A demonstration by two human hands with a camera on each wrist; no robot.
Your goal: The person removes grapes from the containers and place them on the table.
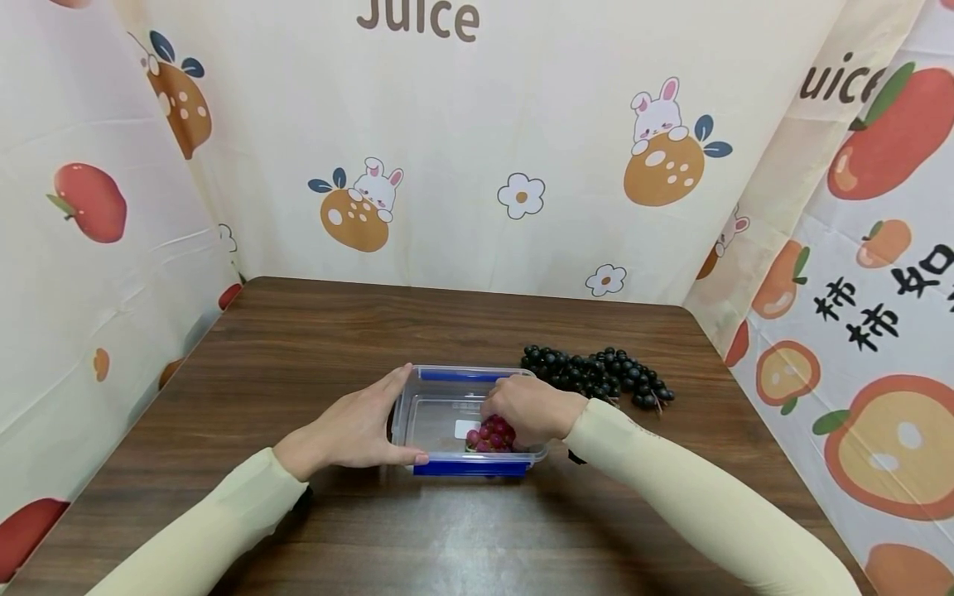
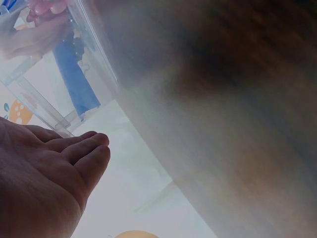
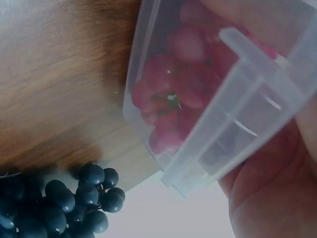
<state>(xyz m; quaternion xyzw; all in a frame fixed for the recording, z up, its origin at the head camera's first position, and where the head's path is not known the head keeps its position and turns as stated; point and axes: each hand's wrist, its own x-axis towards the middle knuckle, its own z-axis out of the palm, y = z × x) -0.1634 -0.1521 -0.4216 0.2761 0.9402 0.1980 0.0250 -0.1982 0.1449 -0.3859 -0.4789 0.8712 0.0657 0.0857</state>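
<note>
A clear plastic box (image 1: 436, 414) with blue side clips (image 1: 469, 469) stands on the table in the head view. My left hand (image 1: 358, 420) rests against its left end, thumb along the front corner and fingers reaching to the back corner. In the left wrist view those fingers (image 2: 84, 151) are straight. My right hand (image 1: 531, 407) reaches down into the box's right half, its curled fingers gripping a bunch of red grapes (image 1: 492, 435). The grapes (image 3: 171, 101) show through the box wall in the right wrist view, close to its bottom; the right fingertips are partly hidden.
Bunches of black grapes (image 1: 596, 372) lie behind and to the right of the box. The brown wooden table (image 1: 328, 331) ends at a fruit-printed cloth (image 1: 462, 232) at the back, with more printed cloth on both sides.
</note>
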